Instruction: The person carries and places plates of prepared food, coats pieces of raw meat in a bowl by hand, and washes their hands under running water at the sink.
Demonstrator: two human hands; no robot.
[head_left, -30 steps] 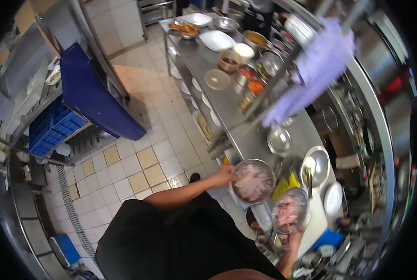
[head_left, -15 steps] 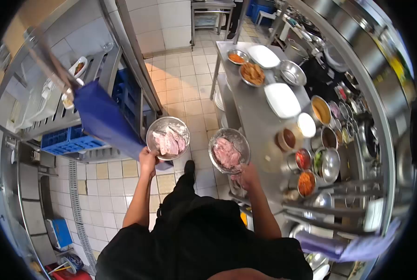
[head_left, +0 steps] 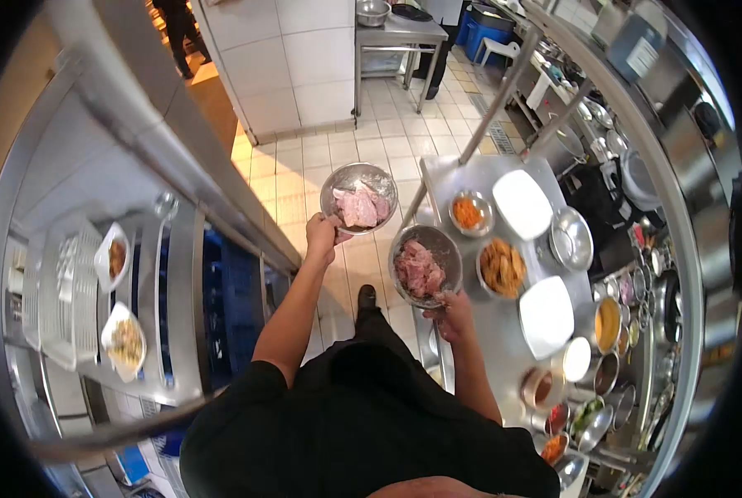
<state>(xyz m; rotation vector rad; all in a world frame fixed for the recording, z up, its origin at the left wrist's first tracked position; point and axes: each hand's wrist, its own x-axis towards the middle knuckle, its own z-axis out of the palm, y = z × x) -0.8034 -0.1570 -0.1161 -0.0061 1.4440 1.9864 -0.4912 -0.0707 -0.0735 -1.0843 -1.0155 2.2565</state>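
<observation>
My left hand [head_left: 324,236] is closed on the rim of a round metal bowl [head_left: 334,178], held out over the floor. Pale raw meat [head_left: 359,206] with a whitish coating lies in that bowl. To its right, my right hand [head_left: 452,317] grips the lower edge of a second metal bowl [head_left: 451,253]. Pinker raw meat pieces [head_left: 420,270] fill its middle, and smears show on its inner wall. The two bowls are apart, the right one beside the edge of the steel table [head_left: 491,328].
On the table stand bowls of shredded orange food [head_left: 468,213] and brown fried pieces [head_left: 502,267], plus white square plates [head_left: 547,316]. At left is a metal rack [head_left: 176,357] with white dishes [head_left: 124,342]. A person's dark-clothed legs [head_left: 180,37] show in the far doorway.
I have moved forward along the aisle, carrying both bowls. The table's far end and the left rack are closer, and the dark blue panel at left has left the foreground.
</observation>
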